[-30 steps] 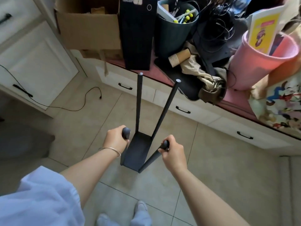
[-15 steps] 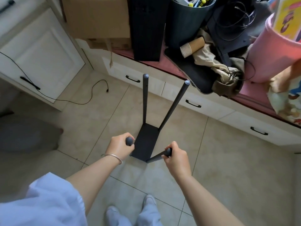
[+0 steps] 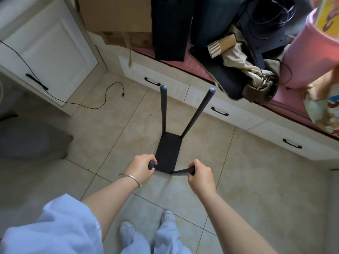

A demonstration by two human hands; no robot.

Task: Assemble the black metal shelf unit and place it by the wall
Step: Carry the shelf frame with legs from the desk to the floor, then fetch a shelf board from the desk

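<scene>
The black metal shelf unit (image 3: 167, 153) stands over the tiled floor in front of me: a flat black panel low down with thin black poles rising from its corners. My left hand (image 3: 141, 167) grips the capped top of the near left pole. My right hand (image 3: 200, 173) grips the top of the near right pole (image 3: 180, 172). The two far poles, the far left pole (image 3: 163, 109) and the far right pole (image 3: 199, 112), stand free and point towards the drawers.
A low white drawer bench (image 3: 220, 114) with a red top, piled with a cardboard box (image 3: 117, 17), black boxes, cups (image 3: 220, 45) and a pink bucket (image 3: 311, 57), runs across the back. A white cabinet (image 3: 45, 52) stands left, with a black cable (image 3: 88, 105) on the floor.
The view has tilted down and moved closer to the bench. The shelf sits lower in view, and both hands keep their grip on the near poles.
</scene>
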